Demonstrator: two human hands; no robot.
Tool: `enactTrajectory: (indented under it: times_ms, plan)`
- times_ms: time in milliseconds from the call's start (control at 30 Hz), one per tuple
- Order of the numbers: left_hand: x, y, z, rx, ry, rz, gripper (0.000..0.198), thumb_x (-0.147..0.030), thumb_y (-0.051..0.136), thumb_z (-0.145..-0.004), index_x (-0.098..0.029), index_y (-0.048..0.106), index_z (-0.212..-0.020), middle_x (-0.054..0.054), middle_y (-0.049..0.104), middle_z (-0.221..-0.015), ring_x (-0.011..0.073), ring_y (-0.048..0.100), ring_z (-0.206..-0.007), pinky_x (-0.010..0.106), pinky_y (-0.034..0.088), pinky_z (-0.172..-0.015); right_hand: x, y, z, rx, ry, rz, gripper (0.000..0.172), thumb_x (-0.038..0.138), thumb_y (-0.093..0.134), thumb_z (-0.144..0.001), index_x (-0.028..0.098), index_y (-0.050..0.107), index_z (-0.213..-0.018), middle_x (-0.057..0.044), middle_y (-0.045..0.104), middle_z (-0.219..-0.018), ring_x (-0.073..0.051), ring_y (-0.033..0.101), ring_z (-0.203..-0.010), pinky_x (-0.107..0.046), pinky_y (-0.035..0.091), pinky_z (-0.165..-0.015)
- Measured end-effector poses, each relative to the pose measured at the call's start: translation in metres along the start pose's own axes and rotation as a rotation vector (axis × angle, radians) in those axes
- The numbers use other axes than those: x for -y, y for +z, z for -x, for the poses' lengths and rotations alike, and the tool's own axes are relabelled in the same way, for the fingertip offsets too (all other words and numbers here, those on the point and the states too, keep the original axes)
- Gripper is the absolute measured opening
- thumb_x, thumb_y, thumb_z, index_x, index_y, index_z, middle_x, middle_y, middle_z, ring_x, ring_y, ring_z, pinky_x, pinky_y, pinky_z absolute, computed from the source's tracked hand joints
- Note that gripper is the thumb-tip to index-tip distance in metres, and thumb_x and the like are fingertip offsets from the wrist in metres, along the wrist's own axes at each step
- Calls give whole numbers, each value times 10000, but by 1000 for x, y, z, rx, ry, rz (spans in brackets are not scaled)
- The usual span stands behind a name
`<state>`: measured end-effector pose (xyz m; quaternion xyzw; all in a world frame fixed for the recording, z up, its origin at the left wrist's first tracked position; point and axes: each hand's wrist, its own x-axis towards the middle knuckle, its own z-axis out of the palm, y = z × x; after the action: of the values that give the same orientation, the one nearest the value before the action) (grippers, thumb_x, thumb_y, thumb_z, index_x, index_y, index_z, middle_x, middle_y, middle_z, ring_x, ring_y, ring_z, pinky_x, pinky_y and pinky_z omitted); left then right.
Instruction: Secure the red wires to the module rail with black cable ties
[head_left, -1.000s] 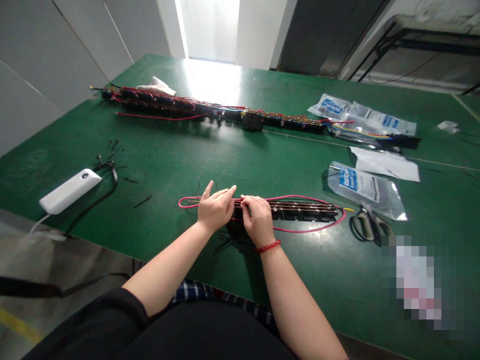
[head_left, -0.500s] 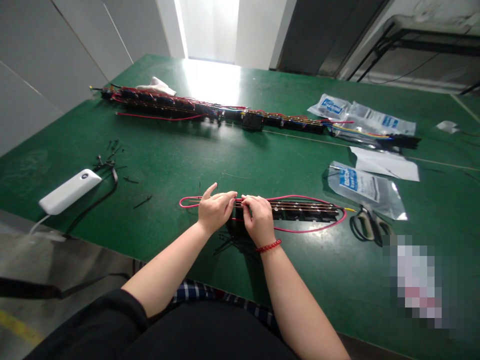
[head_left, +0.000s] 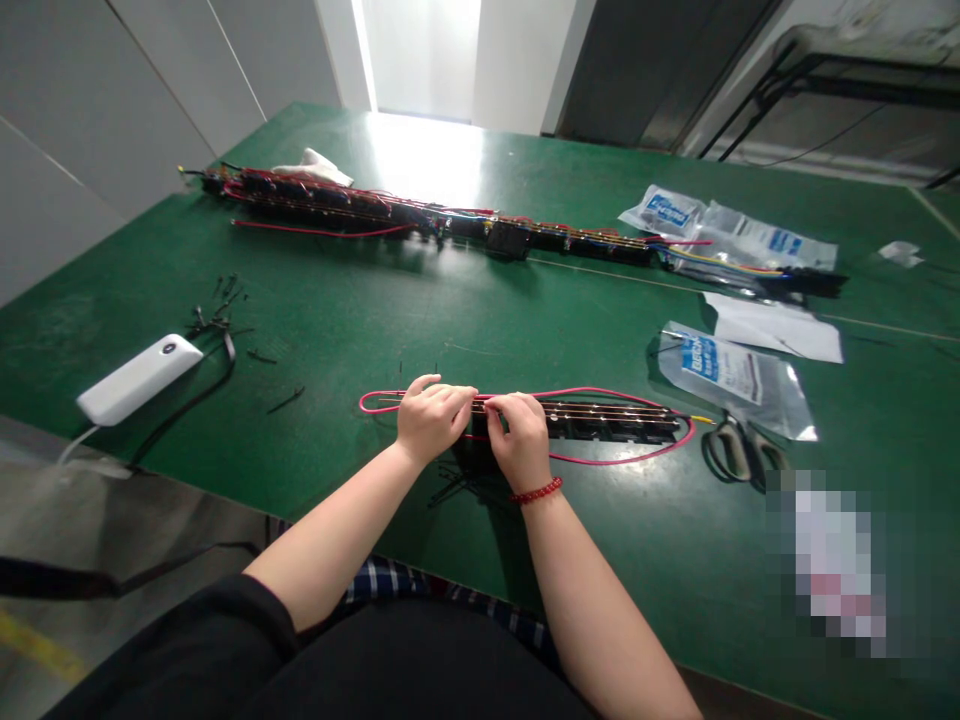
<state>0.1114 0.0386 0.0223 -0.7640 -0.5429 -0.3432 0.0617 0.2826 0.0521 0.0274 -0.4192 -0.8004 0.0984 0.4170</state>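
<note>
A long black strip assembly (head_left: 611, 422) with thin brown and reddish wires along its top lies across the near part of the table. A red wire (head_left: 622, 460) loops around it, with a yellow end at the right. Over the assembly's left part is my left hand (head_left: 433, 422), its thumb and forefinger pinched together. Close beside it, my right hand (head_left: 519, 432) also pinches with bent fingers above the wires. Whatever is between the fingertips is too small to make out. Loose black cable ties (head_left: 454, 485) lie just below my hands.
A longer wired black assembly (head_left: 450, 225) stretches across the back. Scissors (head_left: 739, 455), clear plastic bags (head_left: 739, 375) and white paper (head_left: 776, 328) are on the right. On the left sit a white power bank-like box (head_left: 139, 380) with a cable and more cable ties (head_left: 217, 320).
My right hand has shifted very slightly right, its fingers bending more. The left hand's raised finger has lowered a little. Both stay over the strip assembly.
</note>
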Motion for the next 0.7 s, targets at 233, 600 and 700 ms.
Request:
enactTrajectory:
  times_ms: [233,600,700]
  plan:
    - [-1,-2,-1,30,19,-5,211,-200,536,-923,-282,710,-1009,-33,780,-995,150,726,-875,391,426,-993,-1,1,2,-8,53,-36,106,191,558,-914,236,584,-822,-34,689,-826,-214,617,-841,-405,500,-864]
    - [0,-2,-1,85,30,-11,232,-218,519,-932,-280,717,-1036,-11,768,-1059,166,715,-916,384,453,-929,0,3,1,-18,57,-5,118,203,558,-913,241,565,-801,-34,679,-818,-218,612,-849,-415,484,-877]
    - [1,-1,0,75,40,-3,233,-219,515,-936,-279,717,-1037,-10,767,-1064,168,714,-929,376,459,-901,1,4,1,-27,50,19,121,198,556,-917,238,564,-803,-36,682,-831,-217,612,-863,-411,480,-878]
